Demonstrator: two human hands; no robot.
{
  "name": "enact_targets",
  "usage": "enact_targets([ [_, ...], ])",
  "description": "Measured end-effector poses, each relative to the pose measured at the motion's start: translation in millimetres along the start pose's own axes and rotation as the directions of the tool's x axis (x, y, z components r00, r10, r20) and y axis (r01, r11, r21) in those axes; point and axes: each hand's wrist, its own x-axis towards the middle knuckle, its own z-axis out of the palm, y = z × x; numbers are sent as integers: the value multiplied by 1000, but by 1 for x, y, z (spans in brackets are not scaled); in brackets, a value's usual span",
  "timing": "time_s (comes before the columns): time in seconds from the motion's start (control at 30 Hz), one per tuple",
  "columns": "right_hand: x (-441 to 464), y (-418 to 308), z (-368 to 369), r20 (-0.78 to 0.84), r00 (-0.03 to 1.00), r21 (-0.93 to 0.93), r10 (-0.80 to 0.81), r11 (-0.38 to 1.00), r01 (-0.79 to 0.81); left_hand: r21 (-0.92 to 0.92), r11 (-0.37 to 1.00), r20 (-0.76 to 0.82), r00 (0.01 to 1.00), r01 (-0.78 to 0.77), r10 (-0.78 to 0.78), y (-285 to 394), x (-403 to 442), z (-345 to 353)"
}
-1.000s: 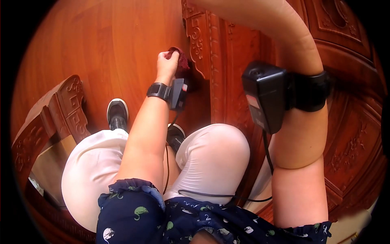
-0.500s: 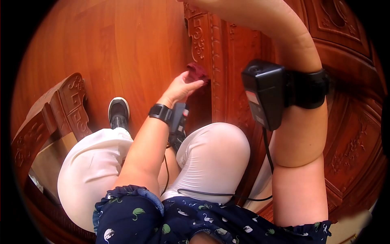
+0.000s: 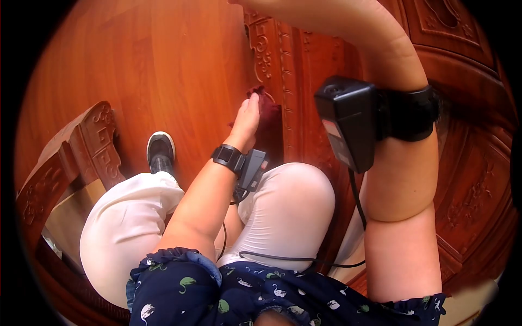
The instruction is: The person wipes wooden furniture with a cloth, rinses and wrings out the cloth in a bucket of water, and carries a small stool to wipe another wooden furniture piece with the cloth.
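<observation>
A dark red cloth (image 3: 268,111) is bunched in my left hand (image 3: 247,120), which is closed on it beside the carved wooden furniture edge (image 3: 262,51). My fingers point away from me, and part of the cloth hangs below them on the right. My right forearm (image 3: 375,38) arches across the top of the view. Only a sliver of my right hand (image 3: 242,2) shows at the top edge, so its fingers and anything in them are hidden.
Carved reddish wooden panels (image 3: 473,179) stand on the right. A carved wooden piece (image 3: 92,141) is at the left, near my shoe (image 3: 161,149) on the wooden floor (image 3: 163,65). Black devices are strapped to both arms, with a cable (image 3: 293,257) across my lap.
My left hand has turned, so its back and straighter fingers now show, and more of the cloth is visible at its right. My right arm has shifted slightly left.
</observation>
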Motion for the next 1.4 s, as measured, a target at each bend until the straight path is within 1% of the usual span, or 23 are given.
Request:
enact_targets([
  [0.07,-10,-1,-1,-34,994,-27,-103,994,102,-128,991,9,999,40,-39,6,-3,3],
  [0.13,-10,2,0,-63,976,-59,-207,977,203,-270,956,271,962,117,-41,24,-22,3],
  [0.2,2,9,2,-13,997,32,-82,996,82,-457,862,389,921,219,-28,25,-20,-9],
  [0.3,-2,-12,-7,78,994,8,82,997,-83,-409,863,441,892,295,-96,19,-11,-22],
  [0.37,-4,-13,-7,81,993,0,82,997,-83,-334,939,370,928,83,49,20,-15,-7],
  [0.43,-6,-10,-7,84,994,-10,76,997,-76,-238,971,327,944,38,43,17,-10,-1],
  [0.5,-10,-2,-8,54,984,57,-171,984,167,-152,988,257,963,-41,80,13,-8,7],
  [0.53,-11,-2,-10,56,983,58,-174,984,171,-154,987,255,963,-44,82,9,-9,13],
  [0.6,-11,-4,-13,94,984,86,-153,986,145,13,919,76,917,-393,391,-2,-8,21],
  [0.63,-9,-2,-10,96,983,91,-155,985,146,240,811,67,843,-533,534,-14,4,18],
  [0.7,-3,5,0,36,991,27,-131,991,130,379,697,-11,750,-609,661,-35,26,20],
  [0.73,-6,3,2,37,990,29,-133,991,132,470,647,-53,713,-600,699,-40,31,21],
  [0.83,-10,-2,5,-46,975,-86,-218,973,214,424,716,-103,756,-555,647,-42,42,23],
  [0.87,-4,-3,5,-6,995,-48,-96,994,96,423,717,-104,756,-555,647,-40,44,22],
  [0.93,1,-2,5,39,999,-16,27,1000,-27,61,915,-46,915,-398,401,-28,42,21],
  [1.03,-2,0,1,47,999,-4,1,1000,0,50,955,-22,955,-294,295,-14,42,18],
  [1.07,-7,0,-5,67,993,33,-92,995,90,50,971,-4,972,-235,235,-8,40,16],
  [1.1,-10,0,-8,85,979,72,-185,981,179,211,918,42,941,-337,336,-2,43,14],
  [1.13,-8,2,-5,87,980,73,-182,982,176,211,919,42,942,-334,333,-1,43,13],
  [1.2,2,2,7,50,999,-32,-15,999,17,719,610,16,885,-334,466,16,33,14],
  [1.27,-5,-2,-3,73,993,-4,-95,995,95,730,597,2,874,-333,486,25,24,17],
  [1.33,-10,-4,-6,92,981,24,-170,985,169,821,505,-118,788,-265,604,28,30,18],
  [1.4,-10,-2,-4,62,983,16,-174,985,173,813,548,-171,820,-195,546,41,53,5],
])
